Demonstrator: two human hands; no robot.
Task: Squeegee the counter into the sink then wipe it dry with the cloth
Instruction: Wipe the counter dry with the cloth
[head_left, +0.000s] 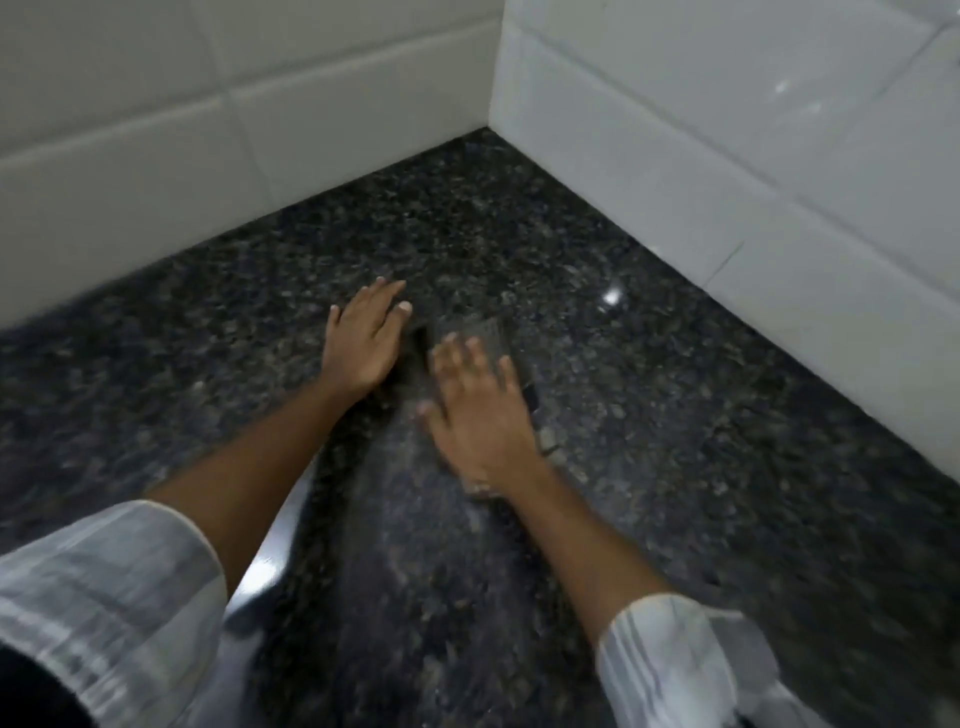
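We see a blurred, dark-speckled cloth (485, 338) lying flat on the granite counter (675, 415), mostly under our right hand (483, 415); its far edge pokes out just beyond the spread fingertips (472, 345), another edge showing beside the wrist. That hand presses palm-down, fingers splayed, not clenched. Our left hand (363, 338) rests flat just beside the cloth, fingers extended, gripping nothing. White tiled walls (727, 130) meet in the corner beyond.
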